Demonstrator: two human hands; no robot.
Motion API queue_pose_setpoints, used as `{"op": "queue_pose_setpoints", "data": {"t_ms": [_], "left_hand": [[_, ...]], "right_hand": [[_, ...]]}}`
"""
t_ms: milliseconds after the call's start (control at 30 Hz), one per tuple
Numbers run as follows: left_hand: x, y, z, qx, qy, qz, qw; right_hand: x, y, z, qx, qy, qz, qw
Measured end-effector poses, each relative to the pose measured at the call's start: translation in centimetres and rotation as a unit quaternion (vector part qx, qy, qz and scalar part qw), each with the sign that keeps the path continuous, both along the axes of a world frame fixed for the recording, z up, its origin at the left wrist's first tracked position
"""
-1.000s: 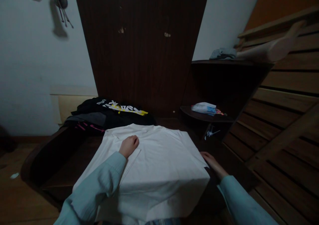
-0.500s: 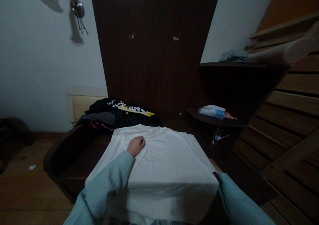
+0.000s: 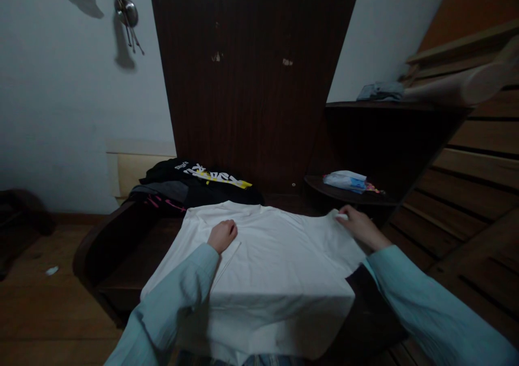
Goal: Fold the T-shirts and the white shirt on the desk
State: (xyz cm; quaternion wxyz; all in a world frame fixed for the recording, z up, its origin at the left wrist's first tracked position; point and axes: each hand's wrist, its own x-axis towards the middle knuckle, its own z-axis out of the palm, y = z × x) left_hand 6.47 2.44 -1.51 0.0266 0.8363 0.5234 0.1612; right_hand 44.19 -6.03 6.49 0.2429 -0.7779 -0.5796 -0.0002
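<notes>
A white T-shirt (image 3: pixel 279 252) lies spread over the dark wooden seat, its lower part hanging down toward me. My left hand (image 3: pixel 223 235) rests on the shirt's left side, fingers curled into a fist beside a folded-in edge. Whether it pinches cloth underneath is hidden. On the other side, my right hand (image 3: pixel 361 226) pinches the end of the shirt's right sleeve and holds it out, a little raised.
Dark printed clothes (image 3: pixel 203 182) are piled behind the shirt, against a tall brown panel (image 3: pixel 255 85). At the right, a corner shelf (image 3: pixel 375 197) holds a plastic packet (image 3: pixel 346 181). Wooden slats (image 3: pixel 474 187) stand beyond. A curved armrest (image 3: pixel 101 247) bounds the left.
My right hand has risen from beside the shirt's right edge and moved up, drawing the right sleeve outward with it. The left hand stays almost where it was.
</notes>
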Motion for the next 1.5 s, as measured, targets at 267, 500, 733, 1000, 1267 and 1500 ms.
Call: {"op": "queue_pose_setpoints", "data": {"t_ms": [267,500,733,1000,1267,1500], "left_hand": [[0.0,-0.1,0.0,-0.004,-0.008,0.003,1.000],[0.3,-0.1,1.2,-0.045,0.022,0.018,0.999],[4.8,-1.0,3.2,-0.064,0.014,-0.003,0.998],[6.8,-1.5,-0.3,-0.032,-0.075,-0.058,0.995],[6.4,-0.7,-1.4,-0.089,-0.264,-0.109,0.954],[6.0,-0.9,-0.4,-0.316,-0.554,-0.146,0.756]], "right_hand": [[-8.6,-1.8,1.0,-0.132,0.200,0.394,0.887],[-5.0,-4.2,-3.9,-0.094,0.169,0.303,0.933],[-5.2,-7.6,-7.2,-0.046,0.100,0.290,0.951],[-4.0,-7.3,-7.2,0.024,0.135,0.190,0.972],[-3.5,-9.1,-10.7,0.094,0.140,0.224,0.960],[-3.2,-9.2,-12.1,0.087,0.105,0.218,0.966]]}}
